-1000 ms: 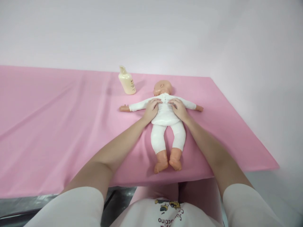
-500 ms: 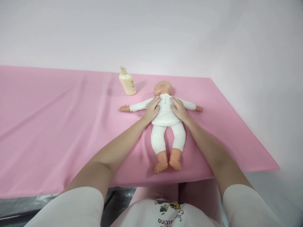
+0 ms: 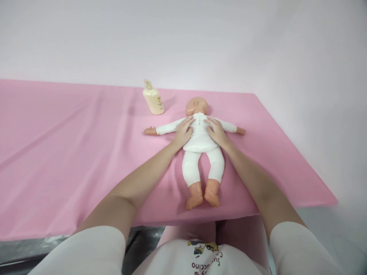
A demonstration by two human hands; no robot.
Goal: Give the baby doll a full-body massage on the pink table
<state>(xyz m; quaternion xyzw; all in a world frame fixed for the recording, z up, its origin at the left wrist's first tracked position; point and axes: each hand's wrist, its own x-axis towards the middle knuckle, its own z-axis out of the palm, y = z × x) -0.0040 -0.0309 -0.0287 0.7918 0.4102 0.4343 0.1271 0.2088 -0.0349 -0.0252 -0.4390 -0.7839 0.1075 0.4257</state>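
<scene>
A baby doll [image 3: 200,139] in a white top and white trousers lies face down, its head turned to the left and its arms stretched out sideways. My left hand [image 3: 184,132] rests flat on the left side of the doll's upper back, fingers extended. On the right side of the same back lies my right hand [image 3: 215,130], its fingers also spread. Neither hand grasps anything. Between them the middle of the white top shows. The doll's bare feet point toward me.
A pink cloth [image 3: 71,152] covers the table under the doll. Beyond the doll's outstretched left-side arm stands a cream pump bottle [image 3: 155,102]. A white wall [image 3: 183,42] rises behind the table. The table's front edge runs close to my body.
Both hands stay on the doll's back, with the right fingers shifted very slightly. The whole view has moved a touch; the doll and bottle keep their places.
</scene>
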